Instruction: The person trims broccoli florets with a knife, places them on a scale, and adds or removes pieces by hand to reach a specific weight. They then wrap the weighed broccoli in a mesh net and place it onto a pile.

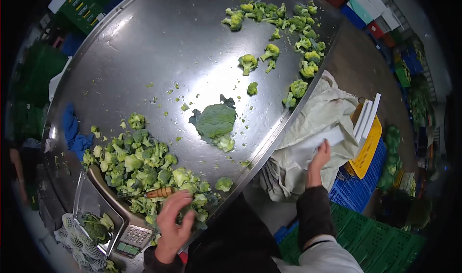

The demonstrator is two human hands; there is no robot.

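Note:
My left hand (174,221) hovers over the near edge of the broccoli pile, thumb spread away from the fingers and nothing between them. Just past its fingertips a wooden handle (160,192) lies among the cut broccoli florets (132,162). To the right, off the table's edge, my right hand (318,161) has its fingers closed at a flat white tray (308,143), which lies against a pale woven sack (315,110). A whole broccoli head (215,121) with some leaves rests in the middle of the metal table (159,42).
More florets (304,44) are scattered along the far right edge. A scale (135,234) with a broccoli head (96,226) on its pan stands at lower left, a blue cloth (74,133) above it. White trays (368,119) stand by a yellow crate (368,150); green crates (370,239) sit below.

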